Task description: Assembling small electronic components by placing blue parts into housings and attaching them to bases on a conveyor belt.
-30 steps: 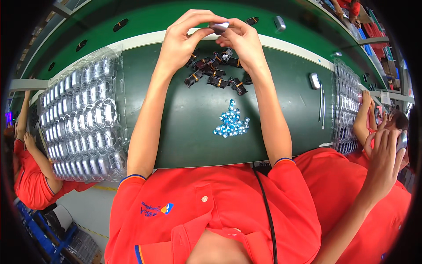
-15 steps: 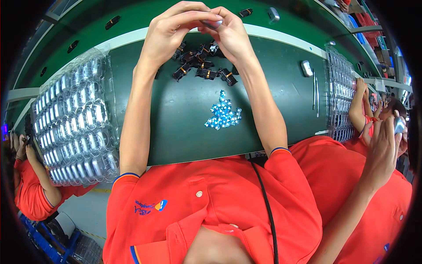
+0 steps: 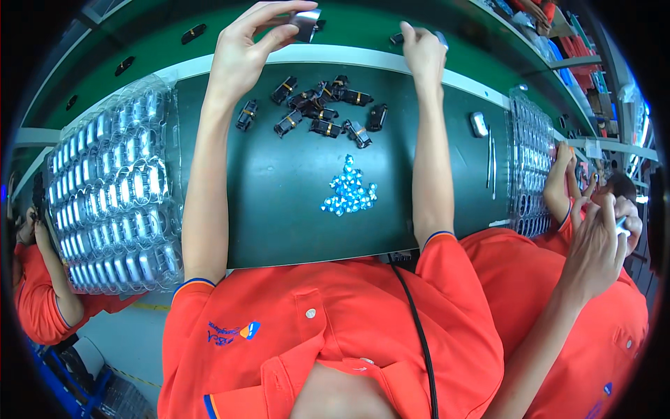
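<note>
My left hand (image 3: 244, 52) pinches a silver, curved casing (image 3: 305, 26) between thumb and fingers, above the green strip beyond the worktable. Out at the same strip, my right hand (image 3: 424, 56) has its thumb apart from the fingers, with nothing visible between them. Just past its fingers lies another silver casing (image 3: 442, 40), partly hidden; whether they touch I cannot tell. A black part (image 3: 396, 38) lies left of that thumb. Between my forearms are a cluster of black parts with orange bands (image 3: 324, 112) and a pile of small blue-and-white pieces (image 3: 349, 192).
Clear plastic trays of silver casings (image 3: 115, 181) stand at the left; another clear tray (image 3: 530, 167) is at the right. A lone casing (image 3: 479, 124) and thin metal tools (image 3: 492, 160) lie near it. A co-worker's hand (image 3: 593, 244) is close on my right.
My hands have parted: the left moved left with the silver casing, and the right moved right toward the casing on the green strip. More of the black parts now show.
</note>
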Available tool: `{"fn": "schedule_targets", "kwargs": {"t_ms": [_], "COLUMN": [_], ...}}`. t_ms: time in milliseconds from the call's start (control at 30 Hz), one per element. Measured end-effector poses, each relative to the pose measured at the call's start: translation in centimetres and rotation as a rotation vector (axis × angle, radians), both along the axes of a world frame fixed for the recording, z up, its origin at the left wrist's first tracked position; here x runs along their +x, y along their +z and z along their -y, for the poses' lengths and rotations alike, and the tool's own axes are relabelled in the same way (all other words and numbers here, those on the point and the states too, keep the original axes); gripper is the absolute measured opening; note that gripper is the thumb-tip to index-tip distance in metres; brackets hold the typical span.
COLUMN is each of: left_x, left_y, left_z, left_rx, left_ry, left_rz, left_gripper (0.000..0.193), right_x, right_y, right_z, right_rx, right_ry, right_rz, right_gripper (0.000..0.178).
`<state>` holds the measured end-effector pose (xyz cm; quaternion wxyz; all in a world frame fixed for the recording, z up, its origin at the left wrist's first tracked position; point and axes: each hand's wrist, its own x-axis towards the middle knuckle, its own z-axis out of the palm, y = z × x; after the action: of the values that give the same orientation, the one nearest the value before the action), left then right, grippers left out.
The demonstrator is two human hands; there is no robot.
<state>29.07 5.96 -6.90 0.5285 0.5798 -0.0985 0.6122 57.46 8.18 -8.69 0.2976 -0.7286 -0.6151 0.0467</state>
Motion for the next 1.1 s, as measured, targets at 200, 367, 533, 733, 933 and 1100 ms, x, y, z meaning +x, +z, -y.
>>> {"fn": "schedule_targets", "kwargs": {"t_ms": [200,367,533,733,933,1100], "left_x": [-1.5,-1.5,-1.2,-0.8,-0.2,-0.6], "left_y": [1.1,0.2,0.1,0.7,0.0,-1.9], "left_z": [1.4,1.7,1.7,2.3,1.6,0.7], "left_rx": [-0.42,-0.657,-0.671,-0.694,-0.583,-0.192], "left_ry": [0.557,0.42,0.342,0.313,0.351,0.195], "left_rz": [-0.63,-0.512,-0.454,-0.475,-0.508,-0.332], "left_gripper": [0.033,0.038,0.038,0.039,0.04,0.035], "right_x": [0.5,-7.2,-10.6,-10.6,-9.1,-10.2], "right_y": [-3.3,1.8,2.1,1.5,0.3,-0.1], "right_z": [-3.4,2.7,4.7,5.2,4.0,4.8], "right_rx": [0.065,0.301,0.263,0.255,-0.007,-0.37], "right_ry": [-0.069,0.677,0.662,0.613,0.737,0.811], "right_rz": [0.299,-0.521,-0.691,-0.63,-1.263,-1.655], "right_gripper": [0.032,0.038,0.04,0.039,0.036,0.036]}}
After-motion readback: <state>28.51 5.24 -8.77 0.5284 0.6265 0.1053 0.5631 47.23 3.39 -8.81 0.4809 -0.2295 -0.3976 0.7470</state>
